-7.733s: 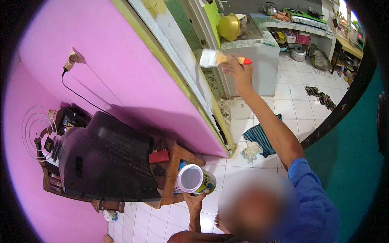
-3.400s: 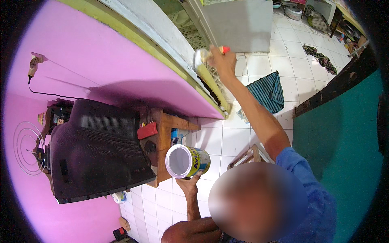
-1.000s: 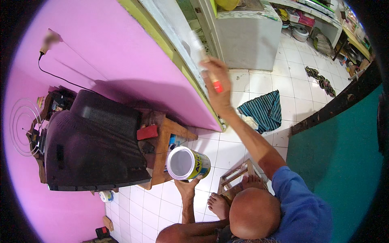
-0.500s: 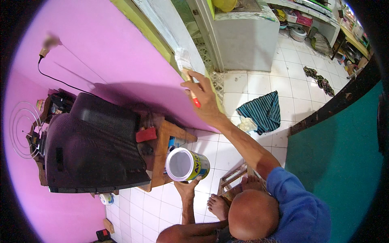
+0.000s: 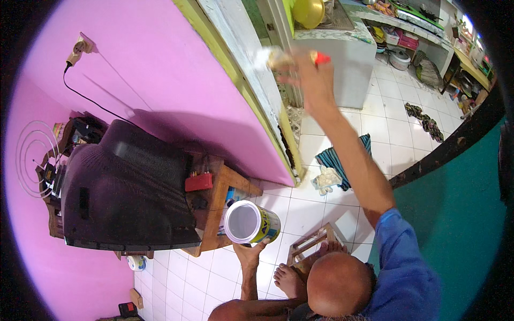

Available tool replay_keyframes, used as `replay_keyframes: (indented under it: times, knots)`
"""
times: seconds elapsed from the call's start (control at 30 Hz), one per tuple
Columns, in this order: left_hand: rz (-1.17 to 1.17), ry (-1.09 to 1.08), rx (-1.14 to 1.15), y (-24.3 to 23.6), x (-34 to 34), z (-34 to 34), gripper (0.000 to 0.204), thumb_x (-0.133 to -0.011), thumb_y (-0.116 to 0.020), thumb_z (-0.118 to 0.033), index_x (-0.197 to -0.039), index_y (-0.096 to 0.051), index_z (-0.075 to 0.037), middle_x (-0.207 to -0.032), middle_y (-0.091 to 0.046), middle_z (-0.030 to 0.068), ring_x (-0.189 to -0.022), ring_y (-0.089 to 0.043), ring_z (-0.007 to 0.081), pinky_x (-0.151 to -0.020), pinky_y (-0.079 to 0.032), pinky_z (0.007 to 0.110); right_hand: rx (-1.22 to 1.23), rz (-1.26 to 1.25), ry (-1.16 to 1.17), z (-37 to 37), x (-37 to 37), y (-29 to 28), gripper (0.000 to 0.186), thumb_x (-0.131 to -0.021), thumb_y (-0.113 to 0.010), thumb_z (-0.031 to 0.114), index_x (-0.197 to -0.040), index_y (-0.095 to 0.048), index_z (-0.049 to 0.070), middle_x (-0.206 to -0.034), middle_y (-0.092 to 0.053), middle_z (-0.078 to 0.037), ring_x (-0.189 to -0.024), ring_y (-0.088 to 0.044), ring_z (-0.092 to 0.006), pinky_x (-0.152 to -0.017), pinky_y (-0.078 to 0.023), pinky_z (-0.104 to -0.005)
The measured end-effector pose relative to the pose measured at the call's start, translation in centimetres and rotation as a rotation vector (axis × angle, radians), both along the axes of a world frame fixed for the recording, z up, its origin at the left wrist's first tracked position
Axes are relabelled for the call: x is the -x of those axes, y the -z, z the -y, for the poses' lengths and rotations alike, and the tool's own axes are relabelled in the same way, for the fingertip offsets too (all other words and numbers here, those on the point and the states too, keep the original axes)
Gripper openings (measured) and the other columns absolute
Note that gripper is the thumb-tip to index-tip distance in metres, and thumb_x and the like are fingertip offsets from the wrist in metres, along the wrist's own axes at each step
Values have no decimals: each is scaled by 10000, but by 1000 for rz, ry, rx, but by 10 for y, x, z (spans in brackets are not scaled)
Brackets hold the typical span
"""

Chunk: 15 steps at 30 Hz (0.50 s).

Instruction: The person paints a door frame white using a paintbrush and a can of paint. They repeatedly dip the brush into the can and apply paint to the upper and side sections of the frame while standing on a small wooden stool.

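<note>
My left hand [image 5: 250,255] grips a paint can [image 5: 266,223] from below, its fingers round the lower side. The can is tilted, its mouth uncovered, with pale paint inside. My right hand [image 5: 315,80], blurred by motion, is closed on a paintbrush [image 5: 277,58] with a red handle end. White bristles point left, toward the door frame [image 5: 247,56], which is partly coated white beside a yellow-green strip. Whether the bristles touch the frame, I cannot tell.
Left stands a bulky black television [image 5: 123,198] on a wooden table [image 5: 230,179] holding a red box [image 5: 198,182]. A plugged-in cord [image 5: 88,96] hangs on the pink wall. My feet are at a wooden stool [image 5: 310,243]. A striped cloth [image 5: 334,160] lies on the tiles; a teal wall [image 5: 450,214] stands right.
My right hand has moved up and to the right with the paintbrush, which has turned from upright to nearly level. The left hand still holds the paint can in about the same place.
</note>
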State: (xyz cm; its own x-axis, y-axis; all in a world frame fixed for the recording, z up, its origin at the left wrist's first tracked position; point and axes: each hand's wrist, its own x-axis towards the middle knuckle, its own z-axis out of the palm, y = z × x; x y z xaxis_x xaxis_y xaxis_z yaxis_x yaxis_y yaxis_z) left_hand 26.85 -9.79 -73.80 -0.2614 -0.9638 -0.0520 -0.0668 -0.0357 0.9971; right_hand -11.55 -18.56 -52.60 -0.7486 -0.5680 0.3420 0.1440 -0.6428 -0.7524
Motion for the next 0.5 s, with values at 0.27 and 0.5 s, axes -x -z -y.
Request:
replay_keyframes:
  times: [0.27, 0.5]
  knots:
    - [-56, 11, -26, 0, -3, -1, 866, -629, -970, -91, -1353, -516, 51, -1259, -632, 165, -1166, -633, 259, -1053, -503, 401, 366, 44, -187, 26, 14, -37, 385, -1007, -674, 260, -1265, -596, -15, -1180, -696, -144, -1036, -717, -281, -818, -629, -400]
    - [-30, -18, -1, -2, -1, -4, 898, -620, -978, -102, -1364, -499, 53, -1259, -632, 170, -1163, -635, 260, -1046, -509, 404, 112, 182, -187, 1, 28, 85, 469, -1031, -650, 378, -1345, -550, 45, -1309, -641, -128, -1159, -663, -274, -892, -581, -420]
